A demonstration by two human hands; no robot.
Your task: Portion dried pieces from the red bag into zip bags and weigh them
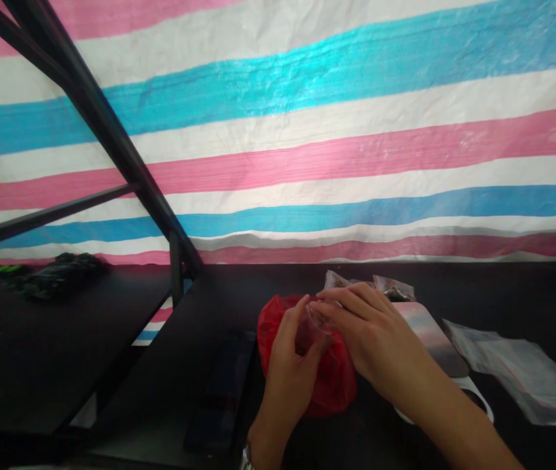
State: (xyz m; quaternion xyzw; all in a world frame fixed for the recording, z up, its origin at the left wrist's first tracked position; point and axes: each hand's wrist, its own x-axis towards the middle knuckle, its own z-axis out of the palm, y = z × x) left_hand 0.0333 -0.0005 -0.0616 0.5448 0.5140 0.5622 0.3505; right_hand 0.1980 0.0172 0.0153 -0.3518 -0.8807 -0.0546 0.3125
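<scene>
Head view: a striped tarp (pixel 337 130) in pink, white and blue bands fills the far side of the scene, hanging as a backdrop behind a dark table (pixel 219 307) that runs across the near half. A black metal frame (pixel 106 130) slants from the upper left down to the table's far edge, with a crossbar branching off to the left. On the left, a second dark surface (pixel 38 352) sits beside the table, and a heap of dark objects (pixel 57 274) lies at its far end (too dim to identify). On the right of the table lies a stack of clear plastic bags (pixel 527 372), flat and well apart from the hands. Between that stack and the hands, a pale card-like sheet (pixel 429 336) rests on the table, partly under the right forearm. Near the centre, a red plastic bag (pixel 331 385) sits crumpled on the table, directly under both hands. The left hand (pixel 292 365) curls against the bag's left side, fingers closed and pinching a small clear plastic piece (pixel 317 316) at the bag's top. The right hand (pixel 366 326) lies over the bag from the right, its fingers meeting the left thumb and closed on the same clear piece. More crinkled clear wrapping (pixel 386 285) shows just beyond the right hand.
</scene>
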